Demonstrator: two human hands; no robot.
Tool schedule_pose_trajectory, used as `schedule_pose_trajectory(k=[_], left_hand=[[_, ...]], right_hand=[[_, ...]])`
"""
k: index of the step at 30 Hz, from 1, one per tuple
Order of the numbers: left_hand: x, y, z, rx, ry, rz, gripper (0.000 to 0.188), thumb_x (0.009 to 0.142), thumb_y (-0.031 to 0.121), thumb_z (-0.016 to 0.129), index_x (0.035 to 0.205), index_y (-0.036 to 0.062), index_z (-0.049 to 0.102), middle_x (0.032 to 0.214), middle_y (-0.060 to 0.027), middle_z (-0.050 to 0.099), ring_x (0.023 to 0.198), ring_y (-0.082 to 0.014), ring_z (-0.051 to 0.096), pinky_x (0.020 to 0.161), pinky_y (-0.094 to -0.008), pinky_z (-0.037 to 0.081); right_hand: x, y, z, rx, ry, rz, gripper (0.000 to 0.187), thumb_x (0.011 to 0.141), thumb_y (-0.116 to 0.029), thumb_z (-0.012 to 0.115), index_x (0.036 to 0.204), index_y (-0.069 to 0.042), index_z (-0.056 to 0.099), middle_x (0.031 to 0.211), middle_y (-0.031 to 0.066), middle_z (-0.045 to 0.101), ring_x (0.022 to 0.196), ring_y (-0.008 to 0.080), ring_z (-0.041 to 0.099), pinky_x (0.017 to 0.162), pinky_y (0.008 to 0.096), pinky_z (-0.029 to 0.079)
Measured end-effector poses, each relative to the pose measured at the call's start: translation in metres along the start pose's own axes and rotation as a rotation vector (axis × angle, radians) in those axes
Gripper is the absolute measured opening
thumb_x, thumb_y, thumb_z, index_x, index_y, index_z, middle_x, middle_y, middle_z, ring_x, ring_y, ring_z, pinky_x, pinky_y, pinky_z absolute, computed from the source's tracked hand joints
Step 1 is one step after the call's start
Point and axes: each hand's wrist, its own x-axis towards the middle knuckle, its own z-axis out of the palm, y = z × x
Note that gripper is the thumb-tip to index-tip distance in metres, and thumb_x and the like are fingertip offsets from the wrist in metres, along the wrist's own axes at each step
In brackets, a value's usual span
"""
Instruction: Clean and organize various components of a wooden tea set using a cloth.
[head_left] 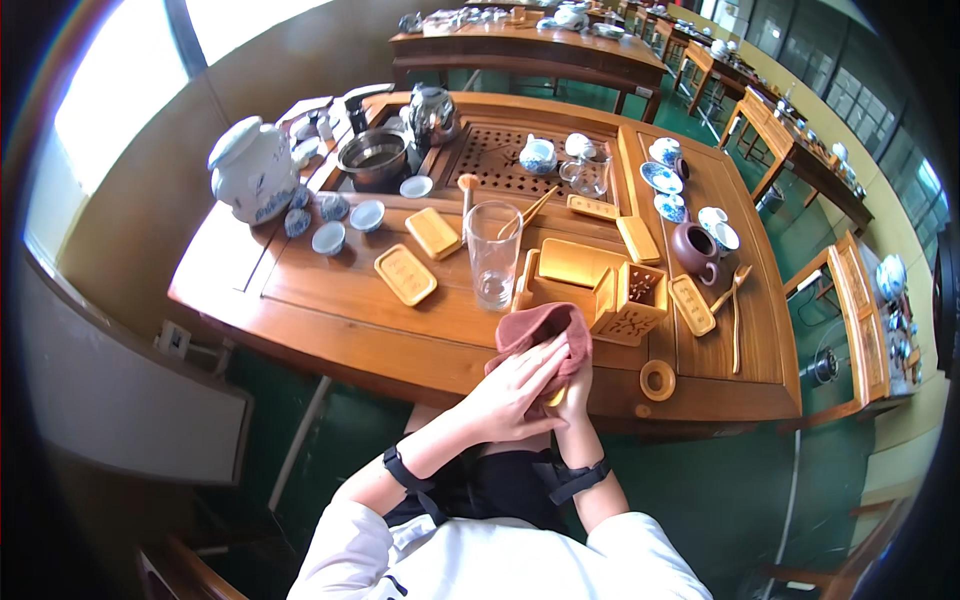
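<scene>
Over the table's front edge, my left hand (522,385) presses a reddish-brown cloth (540,325), its fingers held together along the folds. My right hand (577,395) closes round the cloth from the other side. A small yellow bit of something (557,397) peeks out between my palms; the rest of it is hidden. Just beyond the cloth stands a tall clear glass (494,255). To its right are a yellow bamboo tray (580,262) and a square bamboo holder (640,298) with cut-out sides. A round wooden ring (657,380) lies to the right of my hands.
Bamboo coasters (406,275) and small pale cups (328,238) lie left of the glass, near a large white jar (250,170). At the back are a metal bowl (373,158), a kettle (433,115) and a slotted tea tray (490,150). A purple-brown teapot (694,248) stands right.
</scene>
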Motion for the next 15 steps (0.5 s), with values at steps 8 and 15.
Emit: schedule_pose_trajectory(k=[8,15], left_hand=[[-0.008,-0.018,-0.001,0.04,0.106,0.12,0.057,0.065,0.009,0.073,0.12,0.0065,0.06,0.12,-0.0087,0.061,0.11,-0.0266,0.059,0.093,-0.0378,0.047],[-0.019,-0.039,-0.012,-0.296,0.123,0.071,0.036,0.06,0.0,0.072,0.094,0.0054,0.06,0.087,-0.0088,0.061,0.083,-0.0309,0.061,0.075,-0.0367,0.05]], right_hand=[[0.01,-0.011,-0.004,-0.134,-0.252,0.122,0.057,0.1,-0.037,0.031,0.144,-0.002,0.027,0.147,0.0167,0.035,0.133,0.0299,0.039,0.111,0.0438,0.033],[-0.009,-0.029,0.04,-0.012,-0.159,0.18,0.059,0.097,-0.036,0.045,0.141,0.001,0.031,0.137,0.0208,0.042,0.116,0.0282,0.056,0.1,0.0401,0.045]])
